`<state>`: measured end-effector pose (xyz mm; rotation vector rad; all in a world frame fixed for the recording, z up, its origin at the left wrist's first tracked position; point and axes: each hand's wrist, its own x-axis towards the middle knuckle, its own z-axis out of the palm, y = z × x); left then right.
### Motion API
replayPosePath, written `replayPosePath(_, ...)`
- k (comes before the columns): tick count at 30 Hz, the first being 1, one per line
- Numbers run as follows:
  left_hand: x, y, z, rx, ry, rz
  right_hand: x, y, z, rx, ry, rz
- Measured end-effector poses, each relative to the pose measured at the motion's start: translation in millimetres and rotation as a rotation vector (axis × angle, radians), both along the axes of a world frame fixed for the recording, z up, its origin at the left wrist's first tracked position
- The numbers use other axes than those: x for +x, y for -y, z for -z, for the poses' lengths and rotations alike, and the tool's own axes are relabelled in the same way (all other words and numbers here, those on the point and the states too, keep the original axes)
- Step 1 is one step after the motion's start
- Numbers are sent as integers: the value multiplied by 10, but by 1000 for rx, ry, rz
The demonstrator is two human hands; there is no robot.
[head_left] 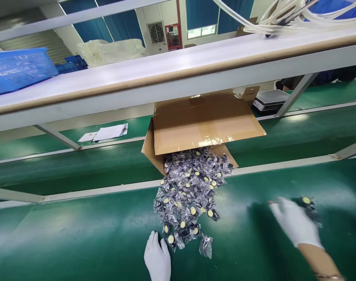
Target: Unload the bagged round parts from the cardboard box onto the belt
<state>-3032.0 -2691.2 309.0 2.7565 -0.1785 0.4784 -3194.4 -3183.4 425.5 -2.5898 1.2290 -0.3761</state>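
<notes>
My left hand (158, 257), in a white glove, rests on the green table at the near edge of a heap of small parts (183, 195) in clear plastic bags. Its fingers are stretched out and hold nothing; the fingertips lie close beside the nearest bags. Many of the parts are dark with a round pale-yellow face. My right hand (296, 222), also gloved, is over the table at the right, blurred by motion. Its fingers look extended, with nothing visible in them. Just beyond its right side lies a single bagged part (309, 205), partly hidden by the hand.
The heap spills from a tipped cardboard box (204, 121) under a white shelf (172, 58). A blue basket (20, 70) and white cables (271, 23) sit on the shelf. Papers (107, 132) and a scale (271, 99) lie behind. One bagged part (206, 246) sits apart in front.
</notes>
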Motion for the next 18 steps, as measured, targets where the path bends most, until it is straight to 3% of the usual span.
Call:
replayPosePath(2,-5,-6,2,-4,8,7,433,-721,141,104,58,-201)
replayPosePath(4,-9,-11,6,-18,9,7,843,-1389,314,101,26,-358)
replayPosePath(5,-11,-11,5,-27,5,3,991,-1626,402,75,0,-390)
replayPosePath(7,-15,-8,-2,-46,-9,-7,1127,-1856,564,70,-25,-385)
replayPosePath(9,-19,2,-17,-56,-24,-15,1080,-1825,672,185,37,-319)
replayPosePath(12,-21,14,-42,-51,-42,-18,853,-1615,661,592,215,-185)
replayPosePath(15,-16,16,-46,-37,-42,-4,605,-1375,464,1072,297,-85)
replayPosePath(17,-11,13,-37,-32,-34,5,398,-1078,296,1207,295,-68)
replayPosePath(18,-10,13,-33,-32,-32,6,268,-862,213,1183,290,-51)
